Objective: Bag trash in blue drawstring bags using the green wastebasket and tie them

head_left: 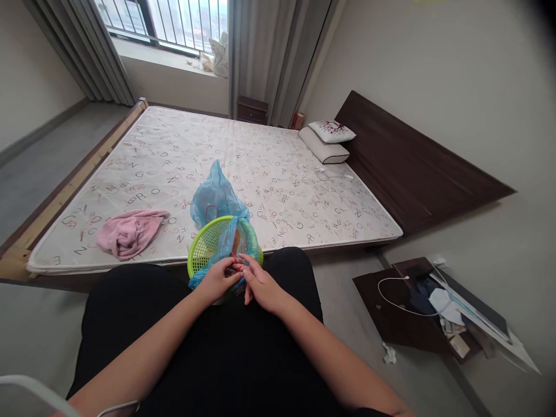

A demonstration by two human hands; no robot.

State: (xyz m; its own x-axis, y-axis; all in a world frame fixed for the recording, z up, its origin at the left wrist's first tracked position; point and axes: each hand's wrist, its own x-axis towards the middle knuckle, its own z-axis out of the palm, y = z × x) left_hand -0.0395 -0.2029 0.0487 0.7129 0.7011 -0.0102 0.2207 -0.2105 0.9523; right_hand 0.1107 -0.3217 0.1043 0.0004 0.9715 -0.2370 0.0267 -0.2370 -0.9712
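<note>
My left hand (219,279) and my right hand (263,287) meet over the near side of a lime-green plastic basket (200,255). Both have their fingers bent and pinched round a thin red strand (237,265), whose exact kind is too small to tell. A translucent blue plastic bag (232,234) hangs over the basket's rim, with something orange-brown showing through it. Behind the basket, a second blue plastic bag (215,194) stands puffed up on the mattress, and a reddish loop shows in it. My fingers hide part of the basket's contents.
The lettered mattress (269,168) spreads out ahead, with a crumpled pink cloth (128,233) at its near left. Two pillows (325,142) lie by the dark headboard (417,156). At right stands a cluttered nightstand (382,307) with a white cable. My black-clad knees flank the basket.
</note>
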